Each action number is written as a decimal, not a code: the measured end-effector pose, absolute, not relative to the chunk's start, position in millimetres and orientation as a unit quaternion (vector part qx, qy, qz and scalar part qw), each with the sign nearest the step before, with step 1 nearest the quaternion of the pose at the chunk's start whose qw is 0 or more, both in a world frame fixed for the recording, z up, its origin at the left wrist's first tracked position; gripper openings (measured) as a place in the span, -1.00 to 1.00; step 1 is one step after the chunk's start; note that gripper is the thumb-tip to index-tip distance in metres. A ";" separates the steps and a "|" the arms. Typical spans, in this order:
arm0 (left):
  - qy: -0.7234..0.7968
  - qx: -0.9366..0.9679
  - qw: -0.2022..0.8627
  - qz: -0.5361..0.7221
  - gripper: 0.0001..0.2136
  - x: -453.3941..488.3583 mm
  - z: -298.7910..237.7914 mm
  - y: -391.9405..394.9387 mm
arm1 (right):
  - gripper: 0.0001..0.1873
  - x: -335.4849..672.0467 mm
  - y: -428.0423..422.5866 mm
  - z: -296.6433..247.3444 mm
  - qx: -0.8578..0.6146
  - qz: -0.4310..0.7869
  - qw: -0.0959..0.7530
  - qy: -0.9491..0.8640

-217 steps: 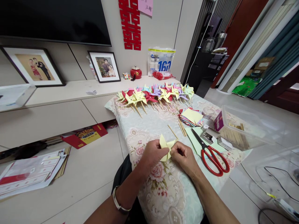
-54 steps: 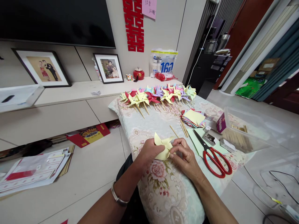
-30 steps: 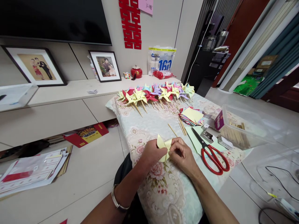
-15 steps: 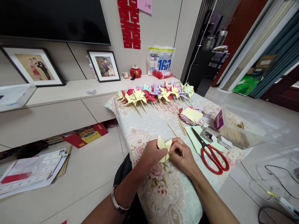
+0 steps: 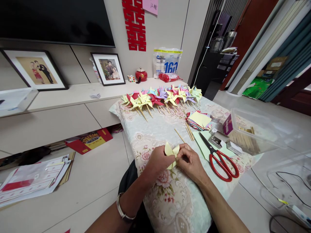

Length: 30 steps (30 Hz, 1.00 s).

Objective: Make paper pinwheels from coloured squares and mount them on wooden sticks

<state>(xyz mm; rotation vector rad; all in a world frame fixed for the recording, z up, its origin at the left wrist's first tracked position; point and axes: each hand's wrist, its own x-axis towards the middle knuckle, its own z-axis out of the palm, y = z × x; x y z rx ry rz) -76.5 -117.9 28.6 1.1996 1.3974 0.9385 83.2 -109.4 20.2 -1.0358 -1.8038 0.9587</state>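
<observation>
Left hand (image 5: 158, 160) grips yellow paper (image 5: 168, 150), low middle of frame | right hand (image 5: 191, 164) pinches its right side | best held gently, without creasing

Plastic bag (image 5: 159, 66): we read a large blue number, 160, its last digit bent by a crease; the smaller print was too fine for us.
Red paper strip (image 5: 136, 26): on the wall (image 5: 167, 32), we recognised the double-happiness sign, 囍, repeated downward.
Pink note (image 5: 151, 6): we saw dark handwriting but could not make it out.
Red-and-yellow box (image 5: 91, 139): we found gold characters, too small to read.
Purple label (image 5: 227, 125): we could not read its pale lettering.
</observation>
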 end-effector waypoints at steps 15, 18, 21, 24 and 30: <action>0.546 0.427 0.540 0.478 -0.91 -78.0 33.8 -109.1 | -0.94 87.8 -109.1 15.1 -0.436 0.325 0.507 -0.668; 0.471 0.294 0.620 0.554 -0.85 -74.4 33.8 -91.2 | -0.89 90.9 -110.2 17.4 -0.464 0.291 0.541 -0.638; 0.433 0.187 0.642 0.604 -0.85 -63.7 31.3 -66.6 | -0.86 104.8 -108.2 28.2 -0.494 0.258 0.517 -0.650; 0.410 0.165 0.642 0.627 -0.82 -50.1 29.4 -44.6 | -0.84 137.2 -97.9 47.1 -0.523 0.162 0.463 -0.697; 0.378 0.161 0.658 0.632 -0.81 -35.3 27.4 -29.1 | -0.79 202.8 -64.9 80.5 -0.673 -0.027 0.191 -0.714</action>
